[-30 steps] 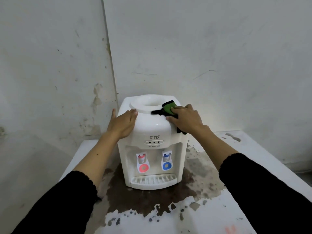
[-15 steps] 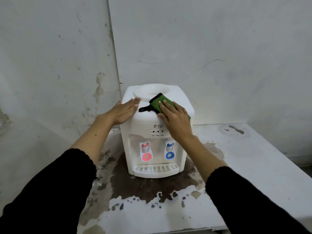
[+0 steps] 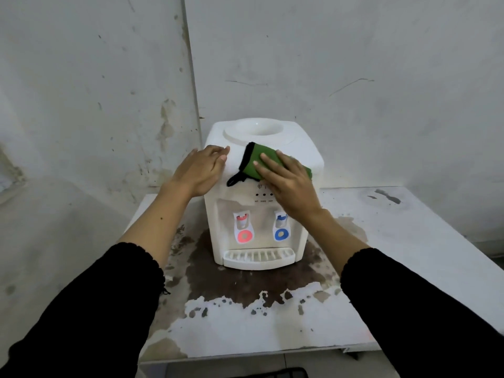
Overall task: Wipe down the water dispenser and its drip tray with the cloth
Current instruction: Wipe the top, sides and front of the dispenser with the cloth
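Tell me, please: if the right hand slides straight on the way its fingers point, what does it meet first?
The right hand points up-left across the cloth. It would probably first meet the raised bottle ring on top of the water dispenser, though depth is unclear.

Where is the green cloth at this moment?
In the head view the green cloth lies on the water dispenser's rounded upper front, just below the top opening, pressed flat under the right hand; the left hand rests beside it.
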A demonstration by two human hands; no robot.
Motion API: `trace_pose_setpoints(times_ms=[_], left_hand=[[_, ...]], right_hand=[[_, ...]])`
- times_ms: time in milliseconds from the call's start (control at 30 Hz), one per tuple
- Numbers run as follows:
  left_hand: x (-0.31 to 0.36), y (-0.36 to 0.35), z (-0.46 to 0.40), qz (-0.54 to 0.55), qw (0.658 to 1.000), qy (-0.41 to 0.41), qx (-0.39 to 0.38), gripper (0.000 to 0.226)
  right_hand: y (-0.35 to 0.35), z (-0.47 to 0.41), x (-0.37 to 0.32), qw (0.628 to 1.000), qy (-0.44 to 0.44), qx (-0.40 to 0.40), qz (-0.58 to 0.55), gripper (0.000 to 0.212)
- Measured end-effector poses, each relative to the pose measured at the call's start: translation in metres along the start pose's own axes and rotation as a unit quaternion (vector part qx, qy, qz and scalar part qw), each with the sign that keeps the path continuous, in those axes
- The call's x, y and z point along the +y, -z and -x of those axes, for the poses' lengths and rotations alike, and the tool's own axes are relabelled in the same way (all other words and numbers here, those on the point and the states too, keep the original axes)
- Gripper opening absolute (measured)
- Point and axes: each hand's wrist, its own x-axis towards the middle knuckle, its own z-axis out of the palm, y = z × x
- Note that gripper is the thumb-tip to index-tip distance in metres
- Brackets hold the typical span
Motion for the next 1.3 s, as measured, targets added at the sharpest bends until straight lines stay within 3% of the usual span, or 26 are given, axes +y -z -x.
trace_pose_setpoints(times_ms=[133, 333, 467, 767, 867, 1033, 1133, 1300], left_hand=[[0.003, -0.004, 0.003, 0.020, 1.000, 0.018, 0.009, 0.048], [0.007, -0.007, 0.008, 0.000, 0.999, 0.033, 0.011, 0.050], [0.014, -0.014, 0.013, 0.005, 0.999, 0.044, 0.014, 0.052], [0.019, -0.016, 0.010, -0.007, 0.997, 0.075, 0.007, 0.053], [0.019, -0.018, 0.011, -0.005, 0.997, 0.078, 0.012, 0.053], [0.019, -0.020, 0.012, -0.004, 0.997, 0.078, 0.016, 0.054], [0.019, -0.021, 0.011, -0.006, 0.997, 0.080, 0.017, 0.054], [0.023, -0.020, 0.011, -0.013, 0.996, 0.088, 0.015, 0.054]], right_hand=[[-0.012, -0.003, -0.010, 0.994, 0.096, -0.036, 0.043, 0.047], [0.012, 0.022, 0.047, 0.969, 0.214, -0.065, 0.100, 0.056], [0.014, 0.037, 0.063, 0.969, 0.210, -0.045, 0.123, 0.050], [-0.010, 0.007, -0.002, 0.973, 0.192, -0.039, 0.121, 0.050], [-0.003, 0.016, 0.019, 0.968, 0.221, -0.033, 0.118, 0.061], [0.008, 0.053, 0.067, 0.987, 0.139, -0.021, 0.072, 0.054], [0.010, 0.062, 0.078, 0.992, 0.110, -0.030, 0.052, 0.070], [0.005, 0.036, 0.046, 0.992, 0.115, 0.017, 0.050, 0.054]])
